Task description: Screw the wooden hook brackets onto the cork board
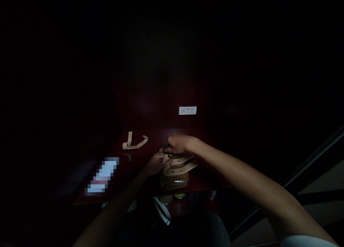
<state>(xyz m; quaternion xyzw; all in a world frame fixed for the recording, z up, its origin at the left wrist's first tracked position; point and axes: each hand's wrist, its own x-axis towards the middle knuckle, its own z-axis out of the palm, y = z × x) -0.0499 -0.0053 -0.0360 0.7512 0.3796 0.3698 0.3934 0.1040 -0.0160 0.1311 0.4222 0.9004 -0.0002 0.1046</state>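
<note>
A pale curved wooden piece (178, 169) with small dark holes lies on a brown, tape-wrapped block (175, 182) near the table's front edge. My left hand (156, 164) is closed on the left end of this wooden piece. Just above it, my right hand (177, 144) is closed around a dark and yellow tool (170, 154), probably a screwdriver, held upright with its lower end at the wood. Its tip is too small and dark to make out.
On the dark red table (129, 179), another wooden hook piece (135, 145) lies at the back left, with several small screws (129, 156) below it. A pixelated bright item (103, 175) is at left. A white socket panel (187, 110) is on the wall. A white strap (162, 210) hangs under the front edge.
</note>
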